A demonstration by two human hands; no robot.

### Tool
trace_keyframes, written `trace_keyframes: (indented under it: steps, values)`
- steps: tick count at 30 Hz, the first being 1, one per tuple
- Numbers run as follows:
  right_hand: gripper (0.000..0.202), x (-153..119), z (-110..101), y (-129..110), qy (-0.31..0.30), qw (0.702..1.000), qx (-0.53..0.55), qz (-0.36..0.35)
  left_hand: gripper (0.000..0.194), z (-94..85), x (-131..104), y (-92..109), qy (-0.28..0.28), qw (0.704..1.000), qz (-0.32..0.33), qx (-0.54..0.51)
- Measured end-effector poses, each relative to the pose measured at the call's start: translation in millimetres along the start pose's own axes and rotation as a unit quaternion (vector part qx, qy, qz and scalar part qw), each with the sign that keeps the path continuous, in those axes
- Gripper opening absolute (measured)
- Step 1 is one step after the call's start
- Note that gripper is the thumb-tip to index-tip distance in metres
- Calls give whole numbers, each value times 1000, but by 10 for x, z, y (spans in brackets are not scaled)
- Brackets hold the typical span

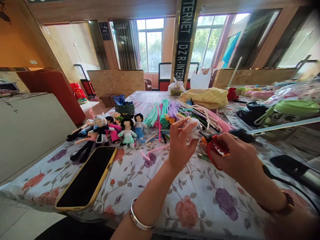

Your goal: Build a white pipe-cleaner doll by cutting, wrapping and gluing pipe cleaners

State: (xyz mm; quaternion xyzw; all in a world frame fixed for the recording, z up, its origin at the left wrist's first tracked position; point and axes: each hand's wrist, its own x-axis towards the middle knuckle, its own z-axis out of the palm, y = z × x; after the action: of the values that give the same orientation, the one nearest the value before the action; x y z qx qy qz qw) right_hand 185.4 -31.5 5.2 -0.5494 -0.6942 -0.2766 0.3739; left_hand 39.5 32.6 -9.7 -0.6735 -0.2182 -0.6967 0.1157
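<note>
My left hand (181, 145) is raised over the table with its fingers pinched on a white fluffy piece (196, 128); a pale tip stands out above the fingers. What the piece is made into I cannot tell. My right hand (237, 158) has its fingers through the red handles of a pair of scissors (212, 153). The dark blades point left and reach the white piece, partly hidden by it. Behind both hands lie bundles of coloured pipe cleaners (165, 113). A bent pink pipe cleaner (152, 153) rests on the flowered tablecloth (140, 186).
Several small dolls (127, 131) sit in a group at the left, with a phone (87, 180) in a yellow case before them. A glue gun (240, 134) with a long clear stick lies at the right. Farther back are a yellow checked cloth (207, 97) and a green-lidded container (295, 110).
</note>
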Motion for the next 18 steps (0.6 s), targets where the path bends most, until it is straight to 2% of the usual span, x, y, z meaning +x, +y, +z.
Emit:
trace_keyframes:
  steps: [11,18]
  values:
    - [34,-9,-17,-4,2,999,-43,-13,33,7,-7,2,3,1000,7,-6]
    - [32,-14,-29,-26,-10,999,-48,8,34,5,-12,-4,2,1000,10,2]
